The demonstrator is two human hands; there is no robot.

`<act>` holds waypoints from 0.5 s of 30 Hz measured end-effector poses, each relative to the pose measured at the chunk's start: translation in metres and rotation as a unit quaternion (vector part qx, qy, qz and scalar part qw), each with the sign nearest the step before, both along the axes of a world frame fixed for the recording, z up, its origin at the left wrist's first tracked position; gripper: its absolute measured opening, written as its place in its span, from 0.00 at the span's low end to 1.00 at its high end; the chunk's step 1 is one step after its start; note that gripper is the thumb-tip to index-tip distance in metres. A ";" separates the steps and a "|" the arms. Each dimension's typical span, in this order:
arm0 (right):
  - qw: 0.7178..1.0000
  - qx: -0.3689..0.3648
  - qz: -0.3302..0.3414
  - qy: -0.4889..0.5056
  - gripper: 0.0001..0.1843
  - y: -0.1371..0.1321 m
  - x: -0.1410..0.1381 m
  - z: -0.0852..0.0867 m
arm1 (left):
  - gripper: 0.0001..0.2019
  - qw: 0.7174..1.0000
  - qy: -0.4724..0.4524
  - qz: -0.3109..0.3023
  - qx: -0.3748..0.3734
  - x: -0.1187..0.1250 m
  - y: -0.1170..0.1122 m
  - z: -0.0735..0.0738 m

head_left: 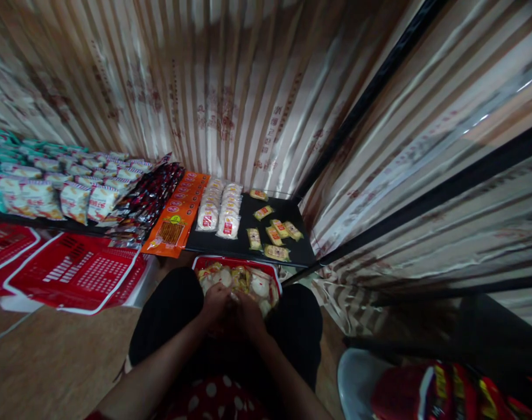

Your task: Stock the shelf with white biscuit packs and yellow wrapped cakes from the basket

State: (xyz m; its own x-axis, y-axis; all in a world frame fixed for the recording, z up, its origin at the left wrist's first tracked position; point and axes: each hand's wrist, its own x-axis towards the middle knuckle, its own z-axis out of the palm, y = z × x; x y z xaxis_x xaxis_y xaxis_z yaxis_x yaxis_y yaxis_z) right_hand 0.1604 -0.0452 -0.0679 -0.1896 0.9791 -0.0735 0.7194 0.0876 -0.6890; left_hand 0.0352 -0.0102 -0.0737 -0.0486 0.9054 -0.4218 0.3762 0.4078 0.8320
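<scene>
My left hand (216, 303) and my right hand (249, 314) meet over a red container with a white rim (275, 271) between my knees. Both have their fingers drawn together in a pinch; what they hold, if anything, is too dark and small to make out. Inside the container lie round white packaged cakes (260, 282) and yellow-wrapped snacks (241, 276), close to my fingertips. Just beyond it, on a black shelf (248, 252), several small yellow packets (276, 252) lie scattered, beside two rows of white round packaged cakes (228, 224).
Left along the shelf are an orange snack packet (175, 224), dark shiny packets (154, 189) and white snack bags (76, 201). Red bags (82, 271) hang below. A patterned curtain (231, 87) stands behind, black poles (362, 116) at right, and a pale tub (356, 379) lower right.
</scene>
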 end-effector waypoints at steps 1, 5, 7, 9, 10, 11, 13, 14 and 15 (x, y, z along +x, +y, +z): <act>1.000 0.001 -0.006 0.021 0.16 0.003 -0.001 0.006 | 0.09 1.000 -0.019 0.001 0.004 -0.001 0.005 0.003; 0.996 -0.017 -0.069 0.057 0.19 0.018 -0.004 0.027 | 0.07 0.996 -0.081 -0.006 0.029 -0.004 0.028 0.022; 0.992 -0.025 -0.080 0.093 0.20 0.027 -0.003 0.034 | 0.06 0.994 -0.100 -0.012 0.048 -0.008 0.038 0.033; 0.986 -0.030 -0.084 0.138 0.21 0.036 -0.001 0.038 | 0.06 0.992 -0.110 -0.014 0.068 -0.012 0.045 0.042; 0.982 -0.034 -0.088 0.162 0.20 0.040 0.000 0.039 | 0.05 0.991 -0.111 -0.012 0.077 -0.015 0.047 0.045; 0.977 -0.041 -0.092 0.188 0.20 0.045 0.001 0.040 | 0.05 0.990 -0.110 -0.010 0.084 -0.018 0.048 0.047; 0.963 -0.069 -0.098 0.243 0.21 0.052 0.002 0.043 | 0.06 0.990 -0.103 0.000 0.094 -0.022 0.050 0.047; 0.955 -0.085 -0.100 0.267 0.22 0.055 0.002 0.045 | 0.06 0.990 -0.098 0.005 0.097 -0.024 0.050 0.045; 0.948 -0.100 -0.100 0.285 0.22 0.058 0.003 0.047 | 0.07 0.991 -0.092 0.006 0.099 -0.026 0.050 0.043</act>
